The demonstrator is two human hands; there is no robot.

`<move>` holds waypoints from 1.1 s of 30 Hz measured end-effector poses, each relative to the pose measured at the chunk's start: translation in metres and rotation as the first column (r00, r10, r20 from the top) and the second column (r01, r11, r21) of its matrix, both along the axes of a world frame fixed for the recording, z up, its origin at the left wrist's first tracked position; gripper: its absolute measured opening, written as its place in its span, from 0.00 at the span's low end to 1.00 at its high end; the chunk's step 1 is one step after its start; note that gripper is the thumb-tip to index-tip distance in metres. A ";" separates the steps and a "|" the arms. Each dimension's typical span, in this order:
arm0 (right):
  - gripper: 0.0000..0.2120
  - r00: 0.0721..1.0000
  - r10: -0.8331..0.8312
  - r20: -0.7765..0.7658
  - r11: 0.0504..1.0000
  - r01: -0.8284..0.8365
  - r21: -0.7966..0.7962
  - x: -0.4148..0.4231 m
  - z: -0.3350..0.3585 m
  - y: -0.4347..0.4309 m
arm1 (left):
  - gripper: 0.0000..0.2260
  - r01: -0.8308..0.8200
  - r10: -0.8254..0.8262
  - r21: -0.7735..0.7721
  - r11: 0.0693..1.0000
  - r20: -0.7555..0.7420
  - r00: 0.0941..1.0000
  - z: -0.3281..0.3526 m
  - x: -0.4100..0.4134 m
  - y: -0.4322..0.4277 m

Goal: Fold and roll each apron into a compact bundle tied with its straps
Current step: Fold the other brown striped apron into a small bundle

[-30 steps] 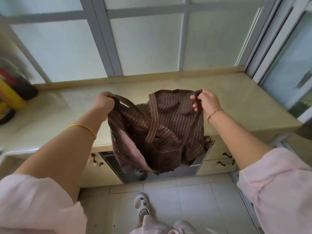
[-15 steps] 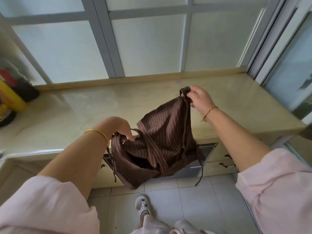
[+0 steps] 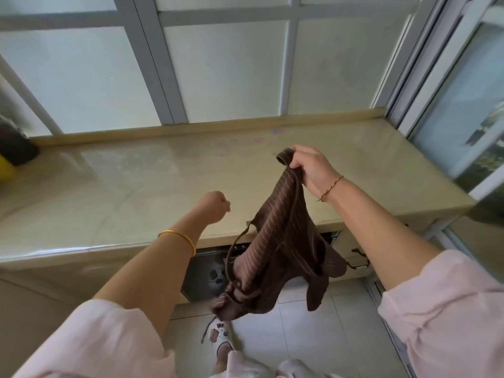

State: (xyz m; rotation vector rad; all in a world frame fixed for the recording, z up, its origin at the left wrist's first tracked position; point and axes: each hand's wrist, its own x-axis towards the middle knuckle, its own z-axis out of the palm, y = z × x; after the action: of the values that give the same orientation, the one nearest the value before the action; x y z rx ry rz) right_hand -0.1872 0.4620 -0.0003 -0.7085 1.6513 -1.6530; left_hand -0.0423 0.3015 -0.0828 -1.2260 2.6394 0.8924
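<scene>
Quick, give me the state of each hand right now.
Left hand: loosely closed, holding nothing, over the countertop.
Right hand: closed on the top of the brown striped apron, which hangs free.

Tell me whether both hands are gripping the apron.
No: only the right hand grips the brown striped apron; the left hand is a closed fist clear of it.

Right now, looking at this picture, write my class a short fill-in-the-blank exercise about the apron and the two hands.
1. The brown striped apron hangs from the ____ hand alone.
2. The left hand, closed in a fist, holds ____.
3. The apron's upper part is above the beige countertop; its lower part dangles in front of the cabinets toward the tiled ____.
4. The gold bangle is on the ____ wrist.

Missing words: right; nothing; floor; left
</scene>
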 end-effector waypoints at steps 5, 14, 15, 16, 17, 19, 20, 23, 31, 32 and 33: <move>0.05 0.989 0.108 0.100 0.994 -0.106 -0.023 0.000 -0.006 0.006 | 0.28 0.169 -0.116 0.256 0.952 -0.210 0.971 0.009 -0.014 0.012; 0.13 0.991 0.103 0.090 0.991 -0.095 -0.090 -0.015 0.008 0.020 | 0.10 0.388 -0.374 -0.060 0.920 0.165 0.913 -0.003 -0.048 0.044; 0.19 0.996 0.084 0.006 0.996 -0.084 -0.026 -0.020 0.005 0.025 | 0.09 0.334 -0.315 -0.096 0.938 0.172 0.933 -0.001 -0.045 0.038; 0.24 0.987 0.088 -0.138 0.992 -0.074 0.105 -0.028 -0.001 0.030 | 0.07 0.275 -0.255 -0.120 0.954 0.160 0.954 0.003 -0.041 0.031; 0.28 0.937 0.146 -0.318 0.956 -0.050 0.290 -0.034 -0.006 0.034 | 0.06 0.218 -0.199 -0.137 0.966 0.143 0.969 0.008 -0.037 0.023; 0.26 0.738 0.407 -0.538 0.767 0.044 0.640 -0.040 -0.021 0.038 | 0.05 0.152 -0.130 -0.186 0.971 0.128 0.983 0.020 -0.030 0.011; 0.21 0.643 0.525 -0.558 0.673 0.087 0.734 -0.041 -0.029 0.036 | 0.05 0.152 -0.123 -0.237 0.959 0.135 0.983 0.025 -0.028 0.009; 0.08 0.488 0.572 -0.660 0.636 0.244 0.732 -0.034 -0.041 0.027 | 0.06 0.214 -0.156 -0.446 0.869 0.165 0.974 0.037 -0.025 0.013; 0.13 0.163 0.051 -0.985 0.774 0.617 0.142 -0.044 0.004 0.020 | 0.11 -0.066 -0.125 -0.582 0.810 -0.283 0.951 0.092 -0.023 -0.006; 0.15 0.161 -0.038 -0.986 0.789 0.611 0.069 -0.044 -0.001 0.021 | 0.11 -0.046 -0.173 -0.557 0.829 -0.333 0.927 0.091 -0.022 -0.008; 0.17 0.192 -0.084 -0.978 0.811 0.584 0.045 -0.042 -0.010 0.022 | 0.10 0.026 -0.228 -0.548 0.836 -0.304 0.925 0.087 -0.017 -0.008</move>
State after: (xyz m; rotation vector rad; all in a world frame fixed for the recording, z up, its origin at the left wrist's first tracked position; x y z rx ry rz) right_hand -0.2290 0.4845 -0.0100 -1.3327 3.1711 -0.9249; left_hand -0.0595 0.2931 0.0040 -1.0175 3.3812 0.3790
